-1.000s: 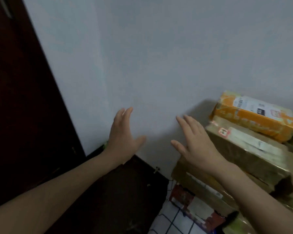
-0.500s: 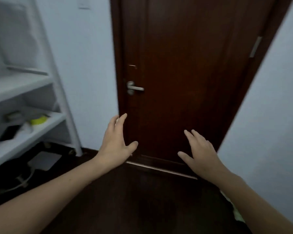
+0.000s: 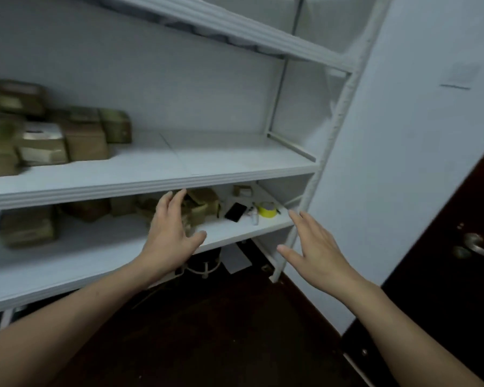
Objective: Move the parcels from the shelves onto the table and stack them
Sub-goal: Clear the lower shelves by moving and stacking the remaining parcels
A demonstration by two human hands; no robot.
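Swung off the dark door [image 3: 444,275], now at 3 o'clock, onto white shelves [image 3: 151,182]. Holding nothing in left grip [image 3: 171,233], fingers spread flat, hovering before brown parcels [image 3: 204,205] on the lower shelf at centre. Likewise nothing in right grip [image 3: 316,250], splayed wide at 4 o'clock. Parcel pile [image 3: 48,141] at 9 o'clock, one shelf up. Black phone [image 3: 236,211] and yellow tape roll [image 3: 267,211] at 1 o'clock from left grip.

left hand [image 3: 171,236] + right hand [image 3: 316,252] = 2 | shelves [image 3: 151,182] 3 | phone [image 3: 235,212] 1 | yellow tape roll [image 3: 267,210] 1 | parcels [image 3: 85,143]: blurred, uncountable
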